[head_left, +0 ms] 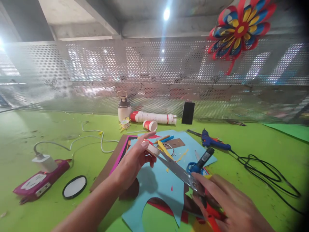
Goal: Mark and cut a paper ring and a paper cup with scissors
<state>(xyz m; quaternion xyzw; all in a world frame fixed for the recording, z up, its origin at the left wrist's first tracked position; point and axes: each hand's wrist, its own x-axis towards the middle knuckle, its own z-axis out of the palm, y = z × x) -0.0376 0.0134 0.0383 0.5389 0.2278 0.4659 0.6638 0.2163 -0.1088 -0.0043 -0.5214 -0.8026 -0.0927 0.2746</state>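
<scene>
My left hand (132, 159) is closed, pinching a small piece with a white rim and some red on it, which looks like a cut paper cup piece (152, 149). In my right hand (231, 199) is a pair of scissors (180, 169) with red handles. Their blades point up and left, with the tip at the edge of the cup piece; whether they are parted is hard to tell. Under both hands lies light blue paper (156, 183) with a round cut-out at its near edge. A blue tape roll (191, 167) and a black marker (205, 158) lie beyond my right hand.
A blue glue gun (213, 142) with a black cord lies right. Left are a purple power strip (43, 183) and a round black-rimmed disc (74, 187). At the back stand a sprayer (124, 111), stacked paper cups (154, 118) and a phone (188, 112). A paper flower (241, 29) hangs above.
</scene>
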